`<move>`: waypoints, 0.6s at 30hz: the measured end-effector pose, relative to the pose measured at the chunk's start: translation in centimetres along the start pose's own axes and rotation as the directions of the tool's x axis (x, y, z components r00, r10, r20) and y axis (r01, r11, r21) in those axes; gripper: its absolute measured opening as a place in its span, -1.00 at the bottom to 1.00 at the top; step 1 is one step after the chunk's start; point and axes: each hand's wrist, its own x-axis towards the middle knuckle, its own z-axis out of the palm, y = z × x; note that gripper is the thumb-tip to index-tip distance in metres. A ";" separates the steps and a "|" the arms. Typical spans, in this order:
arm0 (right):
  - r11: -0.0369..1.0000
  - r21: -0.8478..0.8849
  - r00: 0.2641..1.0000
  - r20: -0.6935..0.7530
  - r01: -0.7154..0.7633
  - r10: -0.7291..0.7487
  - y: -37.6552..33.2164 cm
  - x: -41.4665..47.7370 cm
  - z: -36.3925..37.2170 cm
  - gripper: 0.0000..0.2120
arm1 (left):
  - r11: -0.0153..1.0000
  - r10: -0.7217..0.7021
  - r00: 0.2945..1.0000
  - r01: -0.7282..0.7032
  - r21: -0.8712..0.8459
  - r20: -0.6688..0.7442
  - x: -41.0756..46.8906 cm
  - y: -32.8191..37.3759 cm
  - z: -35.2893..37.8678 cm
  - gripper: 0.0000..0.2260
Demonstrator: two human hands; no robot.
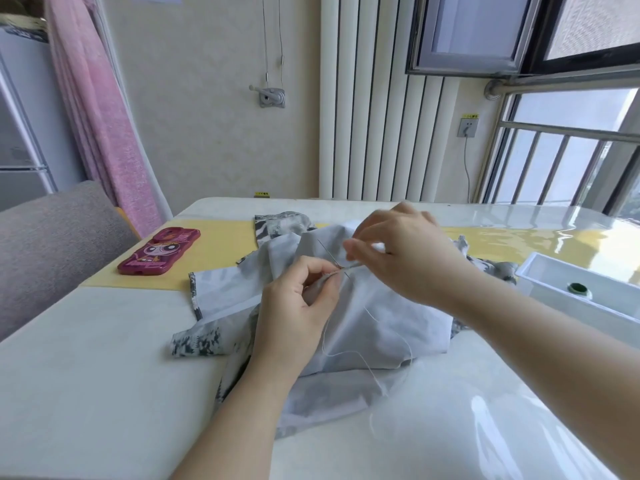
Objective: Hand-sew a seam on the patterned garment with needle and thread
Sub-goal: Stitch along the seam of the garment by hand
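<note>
On the far left of the white table (86, 358), a magenta cartoon phone case (159, 251) lies on a yellow runner (221, 244), apart from the work. The patterned garment (374, 323) is heaped at the table's centre, mostly inside out: the pale reverse faces up, and the grey-and-dark print shows only at turned-back edges on the left, far and right sides. The cloth looks thin and soft, and it is much creased. The left hand (298, 306) pinches a raised fold of the garment between thumb and forefinger. Just to its right, a short bright needle (348, 268) bridges the gap to the right hand (405, 251), whose fingertips are closed on it. White thread (367, 358) trails in loose loops from the fold toward the near edge. Judgement: stitching is in progress, with a stitch being passed through the fold. The completed stitches are too fine to make out, so I cannot tell how much of the seam is done or left; knotting and trimming appear outstanding. At the far right stands a white tray (554, 271) holding a dark green round item (577, 289).
</note>
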 end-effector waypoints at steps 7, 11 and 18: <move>0.872 0.437 0.928 0.370 -0.220 0.049 -0.3 1.9 -1.2 -0.79 | 0.992 0.098 0.995 -0.096 0.079 -0.022 -0.2 0.6 -0.1 -0.73; 0.219 0.850 0.875 0.447 -0.480 0.185 -0.4 2.8 -1.7 -0.90 | 0.992 0.095 0.995 -0.093 0.089 -0.013 -0.2 0.6 -0.1 -0.76; 0.964 0.253 0.996 -0.057 0.086 -0.074 2.0 4.2 -1.0 -0.88 | 0.994 0.072 0.997 -0.070 0.079 -0.025 -0.2 0.4 0.0 -0.78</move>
